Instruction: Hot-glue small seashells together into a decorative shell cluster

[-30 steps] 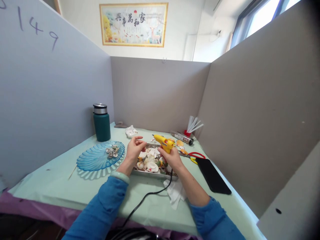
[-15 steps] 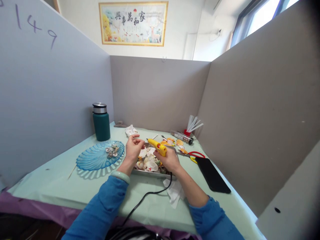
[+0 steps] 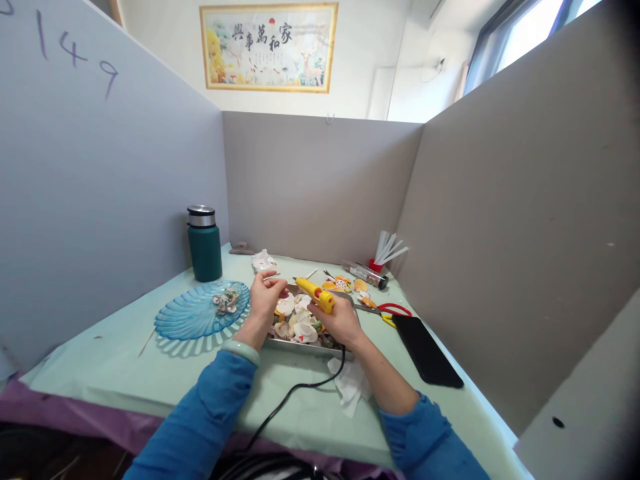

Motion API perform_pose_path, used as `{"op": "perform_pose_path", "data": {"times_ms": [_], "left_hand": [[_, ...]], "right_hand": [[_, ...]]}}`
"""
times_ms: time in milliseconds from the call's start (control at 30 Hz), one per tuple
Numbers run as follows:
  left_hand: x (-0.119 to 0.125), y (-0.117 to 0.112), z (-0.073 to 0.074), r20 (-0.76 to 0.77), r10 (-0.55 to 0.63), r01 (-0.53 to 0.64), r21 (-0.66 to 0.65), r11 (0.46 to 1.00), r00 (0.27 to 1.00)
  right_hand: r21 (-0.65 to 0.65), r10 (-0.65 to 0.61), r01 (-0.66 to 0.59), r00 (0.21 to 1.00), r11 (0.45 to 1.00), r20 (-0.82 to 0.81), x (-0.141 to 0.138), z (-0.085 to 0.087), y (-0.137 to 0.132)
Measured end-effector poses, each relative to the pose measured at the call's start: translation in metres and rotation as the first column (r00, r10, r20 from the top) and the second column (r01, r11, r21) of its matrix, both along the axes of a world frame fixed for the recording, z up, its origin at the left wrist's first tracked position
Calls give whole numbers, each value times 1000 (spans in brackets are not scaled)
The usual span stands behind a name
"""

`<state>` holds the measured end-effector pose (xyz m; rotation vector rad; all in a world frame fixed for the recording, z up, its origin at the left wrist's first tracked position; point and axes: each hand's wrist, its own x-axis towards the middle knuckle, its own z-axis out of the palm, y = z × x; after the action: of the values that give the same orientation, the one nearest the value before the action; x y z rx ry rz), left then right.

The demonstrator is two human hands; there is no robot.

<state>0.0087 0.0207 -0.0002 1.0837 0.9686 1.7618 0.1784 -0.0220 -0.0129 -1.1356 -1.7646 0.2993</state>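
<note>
My right hand (image 3: 341,323) is closed around a yellow hot glue gun (image 3: 316,294), its nozzle pointing left toward my other hand. A black cord drops from the gun's grip and runs to the table's front edge. My left hand (image 3: 266,297) is raised with thumb and fingers pinched; anything between them is too small or hidden to name. Below both hands sits a metal tray (image 3: 300,347) filled with seashells (image 3: 304,331). To the left, a blue scalloped plate (image 3: 185,317) bears a small cluster of shells (image 3: 226,301).
A green bottle (image 3: 205,250) stands at the back left. Scissors (image 3: 395,310), a black phone (image 3: 427,351) and a red cup (image 3: 376,265) of glue sticks are on the right. A tissue (image 3: 351,387) lies in front of the tray. Grey partitions enclose three sides.
My left hand's fingers have drawn slightly closer together. The glue gun stays nearly where it was, and the whole view has shifted a little.
</note>
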Motion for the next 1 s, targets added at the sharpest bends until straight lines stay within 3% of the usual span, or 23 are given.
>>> {"op": "perform_pose_path", "data": {"times_ms": [1000], "left_hand": [[1, 0, -1, -65, -19, 20, 27, 999, 998]], "right_hand": [[-17, -13, 12, 997, 1000, -70, 1, -4, 4]]}}
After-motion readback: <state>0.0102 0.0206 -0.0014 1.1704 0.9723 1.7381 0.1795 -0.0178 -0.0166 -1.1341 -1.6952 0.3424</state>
